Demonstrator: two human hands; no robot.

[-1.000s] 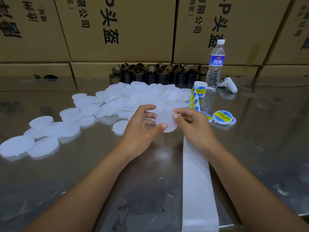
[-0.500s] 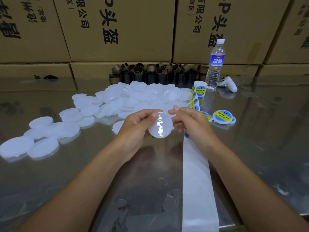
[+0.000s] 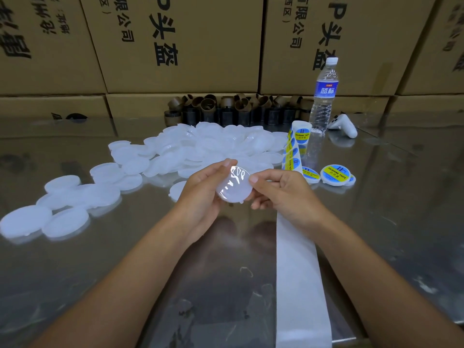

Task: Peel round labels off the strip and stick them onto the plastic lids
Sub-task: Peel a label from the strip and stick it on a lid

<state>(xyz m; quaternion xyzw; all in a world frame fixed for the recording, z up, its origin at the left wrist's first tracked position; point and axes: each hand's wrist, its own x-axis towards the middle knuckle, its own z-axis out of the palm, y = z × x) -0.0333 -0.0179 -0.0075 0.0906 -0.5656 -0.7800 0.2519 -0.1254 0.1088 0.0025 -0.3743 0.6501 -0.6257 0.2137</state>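
Bare left hand (image 3: 200,197), bare right hand (image 3: 285,194)

Far beyond our grip we face a wall of stacked cardboard boxes (image 3: 200,46) printed with black characters. At their foot, straight out from the grip, we see a cluster of short brown and dark tubes (image 3: 226,111), some piled on others. Beyond the grip and to its right, a clear water bottle (image 3: 324,96) with a blue label and white cap stands upright. Just right of it lies a white handheld controller (image 3: 345,126). Beneath the grip spreads the shiny metal table (image 3: 401,197), mirroring the boxes.
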